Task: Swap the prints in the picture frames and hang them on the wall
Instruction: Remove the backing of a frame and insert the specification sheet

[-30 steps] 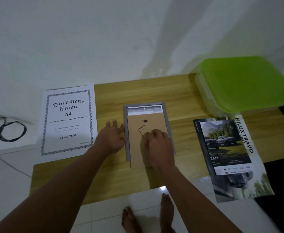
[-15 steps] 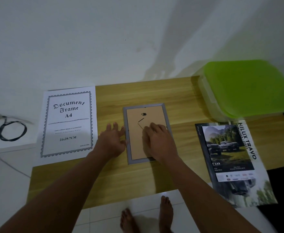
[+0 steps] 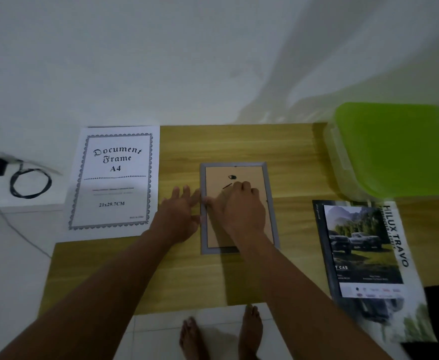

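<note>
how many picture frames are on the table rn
1. The grey picture frame lies back up at the wooden table's middle, right hand on it, left hand at its left edge. Any other is out of view.

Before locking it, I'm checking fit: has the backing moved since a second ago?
Yes: the backing slid farther into the frame, no longer overhanging its near edge.

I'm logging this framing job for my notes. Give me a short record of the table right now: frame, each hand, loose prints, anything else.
frame: frame face down mid-table, brown backing board up
left hand: left hand open, fingertips at the frame's left edge
right hand: right hand resting on the backing board
prints: certificate sheet left of the frame, truck poster to its right, both overhanging the table
other: green-lidded box at far right
</note>
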Motion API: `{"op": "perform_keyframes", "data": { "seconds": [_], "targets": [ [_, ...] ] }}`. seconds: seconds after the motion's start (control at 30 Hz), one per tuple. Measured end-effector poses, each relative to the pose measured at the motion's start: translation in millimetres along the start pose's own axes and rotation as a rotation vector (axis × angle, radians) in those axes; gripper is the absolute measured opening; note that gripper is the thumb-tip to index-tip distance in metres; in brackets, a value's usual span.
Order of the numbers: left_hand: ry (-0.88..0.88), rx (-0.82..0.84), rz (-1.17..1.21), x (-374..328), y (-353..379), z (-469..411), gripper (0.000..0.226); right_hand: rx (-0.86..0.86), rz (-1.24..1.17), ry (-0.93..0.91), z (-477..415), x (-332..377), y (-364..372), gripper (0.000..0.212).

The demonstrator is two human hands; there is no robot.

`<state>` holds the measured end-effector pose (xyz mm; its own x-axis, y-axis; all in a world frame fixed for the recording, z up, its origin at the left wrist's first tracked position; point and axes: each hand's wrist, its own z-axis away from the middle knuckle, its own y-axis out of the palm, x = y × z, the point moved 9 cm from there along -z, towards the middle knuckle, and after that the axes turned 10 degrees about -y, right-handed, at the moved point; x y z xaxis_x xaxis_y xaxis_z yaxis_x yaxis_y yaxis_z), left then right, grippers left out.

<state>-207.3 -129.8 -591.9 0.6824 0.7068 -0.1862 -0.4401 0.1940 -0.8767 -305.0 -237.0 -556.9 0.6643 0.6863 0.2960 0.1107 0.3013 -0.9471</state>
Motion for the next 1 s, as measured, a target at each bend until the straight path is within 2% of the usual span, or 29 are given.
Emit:
{"op": "perform_keyframes", "data": {
  "seconds": [0.17,0.37,0.5,0.67,0.73,0.9,0.93,1.0],
  "targets": [
    [0.001,-0.001,-0.003,2.0,2.0,-1.8,0.07,-0.025,0.001,0.044,-6.0,-1.5,3.8,0.065],
    [-0.004,-0.006,0.022,2.7,1.8,-1.4,0.07,-0.038,-0.047,0.083,-5.7,2.0,2.1,0.087],
    [0.002,-0.007,0.023,2.6,1.9,-1.1,0.07,-0.021,-0.024,0.093,-5.5,1.7,6.4,0.078],
    [-0.006,0.003,0.055,2.4,0.9,-0.3,0.069,-0.004,-0.045,0.119,-7.6,0.0,6.0,0.081],
    [-0.003,-0.006,0.066,1.6,-1.0,0.4,0.07,0.003,-0.038,0.075,-7.1,-1.6,1.1,0.075],
    [0.007,-0.023,0.067,0.1,-2.1,0.6,0.078,0.029,-0.048,-0.145,-12.3,-15.9,-12.5,0.03],
    [0.014,-0.025,0.045,-0.3,-1.3,-0.1,0.077,0.048,-0.045,-0.182,-17.3,-20.5,-13.8,0.03],
    [0.013,-0.016,0.015,-0.6,1.0,-2.5,0.077,0.13,-0.039,-0.222,-29.3,-29.7,-14.4,0.048]
  ]
}}
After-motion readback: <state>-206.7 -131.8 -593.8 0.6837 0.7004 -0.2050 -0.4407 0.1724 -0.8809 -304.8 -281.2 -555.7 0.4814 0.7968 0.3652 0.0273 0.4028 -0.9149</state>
